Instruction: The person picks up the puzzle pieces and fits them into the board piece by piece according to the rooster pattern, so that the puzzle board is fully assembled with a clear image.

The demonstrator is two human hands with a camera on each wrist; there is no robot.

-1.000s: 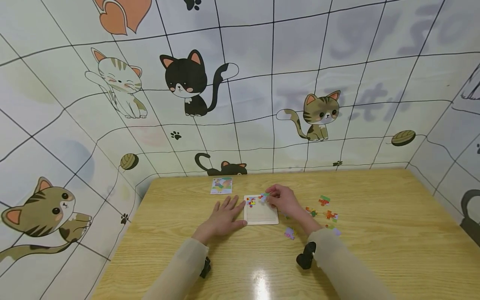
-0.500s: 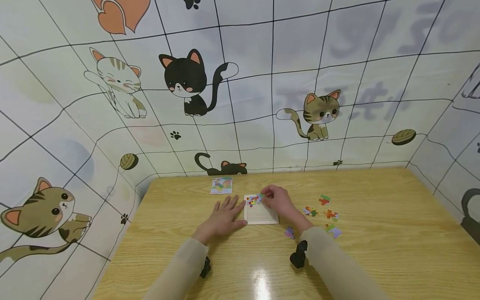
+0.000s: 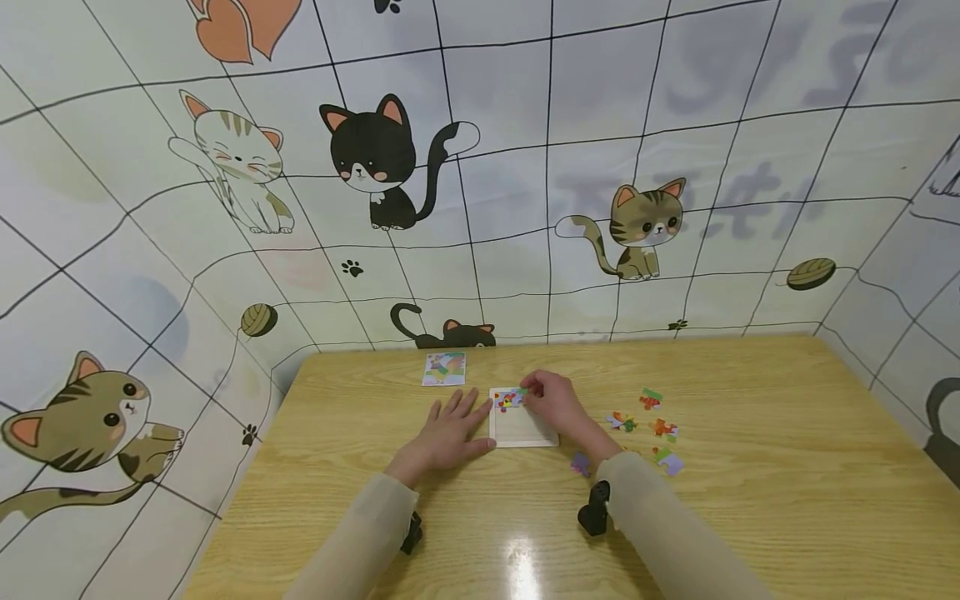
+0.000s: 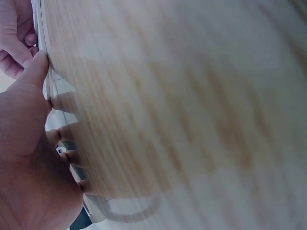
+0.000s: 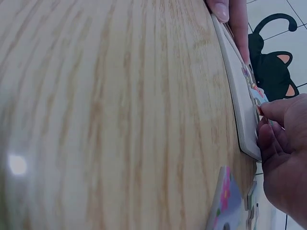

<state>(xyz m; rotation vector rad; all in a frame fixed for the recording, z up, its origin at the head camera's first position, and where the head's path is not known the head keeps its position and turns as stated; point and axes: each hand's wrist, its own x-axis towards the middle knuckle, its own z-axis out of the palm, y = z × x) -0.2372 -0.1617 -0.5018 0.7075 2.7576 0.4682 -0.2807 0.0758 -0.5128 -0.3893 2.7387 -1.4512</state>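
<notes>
A pale square puzzle tray (image 3: 523,432) lies flat in the middle of the table. My left hand (image 3: 447,435) rests palm down, fingers spread, with its fingertips and thumb along the tray's left edge. At the tray's far right corner, my right hand (image 3: 557,406) pinches a puzzle piece (image 3: 522,392) between thumb and fingers; most of it is hidden behind them. Colourful puzzle pieces (image 3: 506,402) sit in the far left corner of the tray, beside the held one. In the right wrist view, the thumb and fingers of the right hand (image 5: 287,143) meet over the tray rim (image 5: 236,91).
Several loose puzzle pieces lie right of the tray, among them a red and green one (image 3: 651,399) and a lilac one (image 3: 670,461). A purple piece (image 3: 581,463) is near the right forearm. Behind the left hand lies a picture card (image 3: 444,369). A cat-print wall (image 3: 510,250) stands behind the table.
My right hand has moved slightly left with the puzzle piece, bringing it down against the pieces in the tray. My left hand has stayed at the tray's edge.
</notes>
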